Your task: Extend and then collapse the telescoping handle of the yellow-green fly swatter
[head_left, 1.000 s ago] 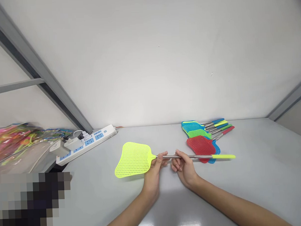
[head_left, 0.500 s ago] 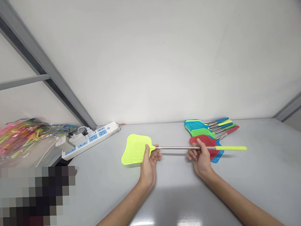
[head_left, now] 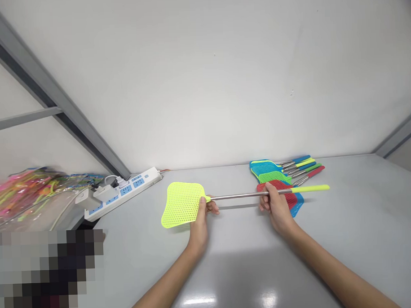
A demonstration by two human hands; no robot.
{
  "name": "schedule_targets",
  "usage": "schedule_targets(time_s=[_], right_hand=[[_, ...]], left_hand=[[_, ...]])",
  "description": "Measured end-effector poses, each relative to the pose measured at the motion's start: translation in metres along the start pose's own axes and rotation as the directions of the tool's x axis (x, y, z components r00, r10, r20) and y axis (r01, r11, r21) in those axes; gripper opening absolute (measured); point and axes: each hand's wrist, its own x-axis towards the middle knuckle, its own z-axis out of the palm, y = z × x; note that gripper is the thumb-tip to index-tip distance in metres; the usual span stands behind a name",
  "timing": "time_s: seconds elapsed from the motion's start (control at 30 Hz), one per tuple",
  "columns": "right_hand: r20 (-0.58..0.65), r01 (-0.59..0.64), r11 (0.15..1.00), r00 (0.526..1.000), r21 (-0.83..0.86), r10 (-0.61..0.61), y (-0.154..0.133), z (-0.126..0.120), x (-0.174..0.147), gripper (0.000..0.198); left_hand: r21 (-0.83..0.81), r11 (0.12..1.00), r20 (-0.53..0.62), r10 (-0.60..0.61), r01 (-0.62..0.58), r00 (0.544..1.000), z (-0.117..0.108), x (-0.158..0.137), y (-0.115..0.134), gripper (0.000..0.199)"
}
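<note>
A yellow-green fly swatter (head_left: 183, 203) with a metal telescopic rod is held level above the grey table. My left hand (head_left: 201, 221) grips it at the neck, thumb on top where the perforated head meets the rod. My right hand (head_left: 276, 205) is closed around the rod close to the yellow-green handle, which sticks out to the right. Behind and partly under my right hand lies a red swatter (head_left: 282, 187) over a blue one (head_left: 298, 207). Farther back rests a green swatter (head_left: 272, 177) among several blue and yellow ones, handles pointing right.
On the left, a white power strip (head_left: 126, 192) with plugs and cables lies along the table (head_left: 138, 264). Beyond it is a heap of colourful items in clear plastic bags (head_left: 21, 192). A pale wall (head_left: 203, 82) closes off the back. The lower left corner is pixelated.
The swatter's handle end has tipped slightly upward in view, and its head sits a little farther left. Both hands keep their hold. The whole view has shifted slightly.
</note>
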Motion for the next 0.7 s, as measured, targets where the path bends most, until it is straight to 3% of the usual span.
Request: schedule_targets(time_s=[0.27,0.53,0.7], right_hand=[[-0.035,-0.066,0.997,0.997,0.025,0.067,-0.0024,0.0013,-0.0005,0.032],[0.002,-0.007,1.0,1.0,-0.03,0.007,0.0034,-0.0015,0.0038,0.029],[0.019,-0.044,0.999,0.999,-0.023,0.044,0.0059,-0.0021,0.0042,0.027]], left_hand=[[0.006,1.0,-0.059,0.022,-0.022,0.998,-0.0004,-0.0005,-0.0043,0.021],[-0.024,1.0,-0.07,-0.012,0.011,0.997,-0.0016,0.0013,-0.0048,0.024],[-0.067,0.997,-0.1,-0.043,0.036,0.994,-0.0034,0.0042,-0.0068,0.022]])
